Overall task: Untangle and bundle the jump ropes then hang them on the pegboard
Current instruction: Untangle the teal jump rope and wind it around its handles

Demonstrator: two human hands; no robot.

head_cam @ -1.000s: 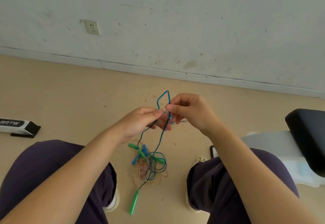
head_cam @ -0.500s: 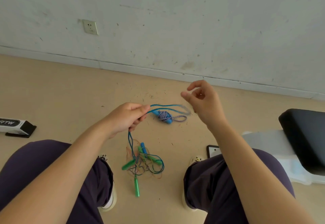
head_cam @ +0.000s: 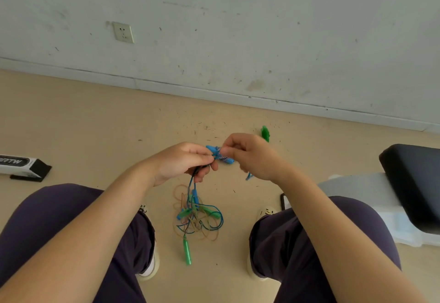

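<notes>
My left hand (head_cam: 183,162) and my right hand (head_cam: 252,157) meet in front of me, both pinching a small blue jump rope bundle (head_cam: 220,155) with a patterned wrap around its middle. A blue cord (head_cam: 191,183) hangs from my left hand down to a tangled pile of jump ropes (head_cam: 198,217) on the floor between my feet. The pile mixes blue, green and tan cords with blue and green handles. One green handle (head_cam: 187,250) lies at its near end. Another green piece (head_cam: 265,133) shows on the floor beyond my right hand.
A black padded seat on a white base (head_cam: 412,183) stands at the right. A white and black box (head_cam: 21,166) lies on the floor at the left. A phone (head_cam: 283,201) rests by my right knee. The wall with a socket (head_cam: 123,32) is ahead.
My right hand had let go and lifted away half a second ago; it has come back and pinches the blue bundle again. The bundle is now held between both hands.
</notes>
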